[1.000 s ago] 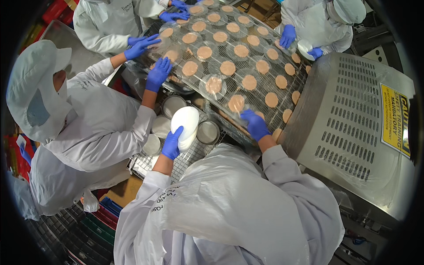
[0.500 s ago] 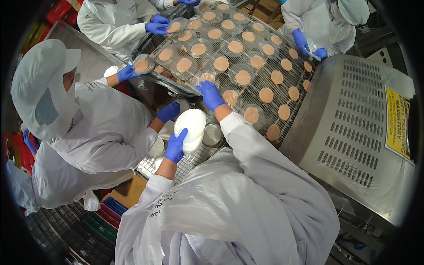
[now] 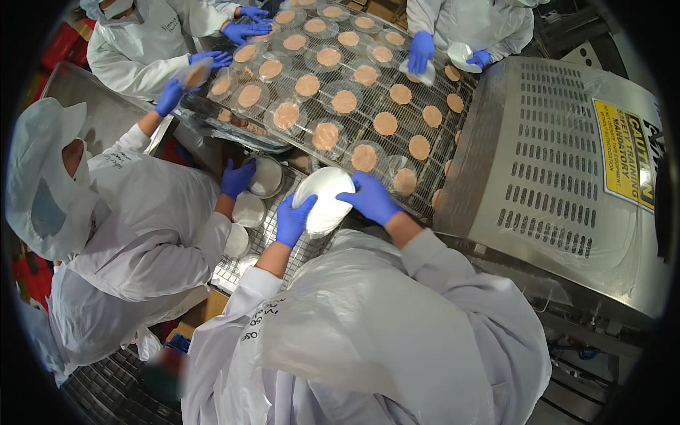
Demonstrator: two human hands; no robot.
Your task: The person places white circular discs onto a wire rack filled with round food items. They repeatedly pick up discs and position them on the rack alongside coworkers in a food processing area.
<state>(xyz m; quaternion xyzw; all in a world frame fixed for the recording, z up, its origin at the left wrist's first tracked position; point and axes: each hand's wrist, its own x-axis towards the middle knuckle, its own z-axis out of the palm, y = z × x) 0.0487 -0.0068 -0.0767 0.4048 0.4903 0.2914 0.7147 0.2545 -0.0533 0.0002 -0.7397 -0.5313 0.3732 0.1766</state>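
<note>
My left hand [image 3: 292, 221], in a blue glove, grips a stack of thin white round sheets [image 3: 324, 200] by its lower left edge. At the stack's right edge my gloved right hand [image 3: 373, 198] pinches a sheet or sheets between thumb and fingers; how many, I cannot tell. Just beyond my hands is a wire-mesh conveyor [image 3: 393, 149]. On it lie rows of flat, round, pinkish-tan patties [image 3: 345, 101], many with clear round film showing around them.
A wire rack [image 3: 301, 251] with several round containers of white discs [image 3: 249, 210] is left of my hands. A co-worker [image 3: 142, 205] stands close on the left, others at the conveyor's far side. A slotted steel machine housing [image 3: 552, 163] rises at the right.
My right hand has drawn back from a patty on the conveyor to the white stack. The co-worker at far right now holds a white stack over the conveyor's edge. The view has shifted somewhat.
</note>
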